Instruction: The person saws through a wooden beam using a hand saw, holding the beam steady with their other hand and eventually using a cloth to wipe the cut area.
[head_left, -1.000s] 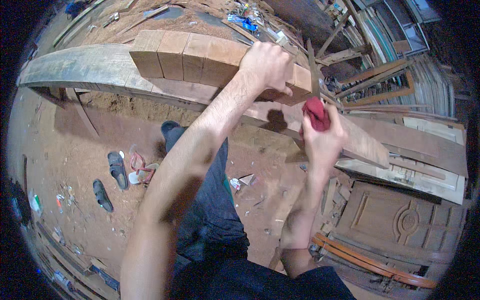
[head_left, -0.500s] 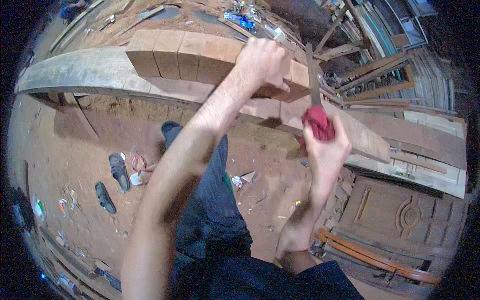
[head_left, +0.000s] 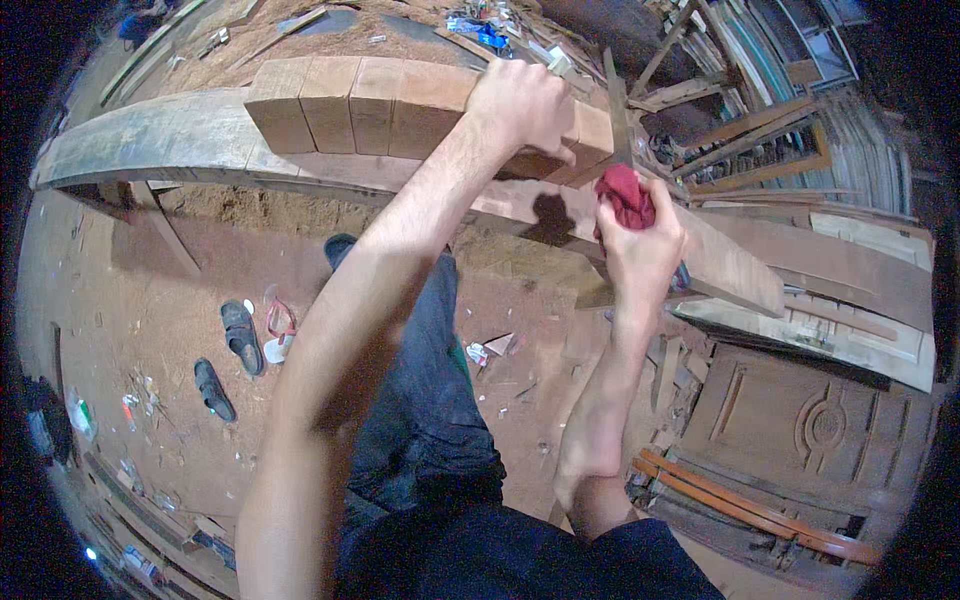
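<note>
My left hand point(head_left: 522, 105) is closed over the top of a row of square-cut wooden blocks point(head_left: 430, 108), thumb on the near side and fingertips hidden behind. The row lies along a long, heavy timber beam point(head_left: 160, 140). My right hand point(head_left: 645, 245) grips a red cloth point(head_left: 625, 195) wrapped around the near end of a long, flat blade point(head_left: 615, 95). That blade points away from me, beside the right end of the blocks; any teeth are too small to make out. Whether it touches the wood I cannot tell.
Dark sandals point(head_left: 240, 338) lie on the dirt floor at left. A carved wooden door panel point(head_left: 780, 415) and an orange-brown strip point(head_left: 750, 510) lie at right. Stacked boards point(head_left: 870, 160) stand far right. Beyond the beam are a blue wrapper point(head_left: 480, 35) and wood scraps.
My right hand has moved away from me, carrying the cloth-wrapped blade farther along the end of the blocks. My left hand keeps its hold, shifted slightly up in view.
</note>
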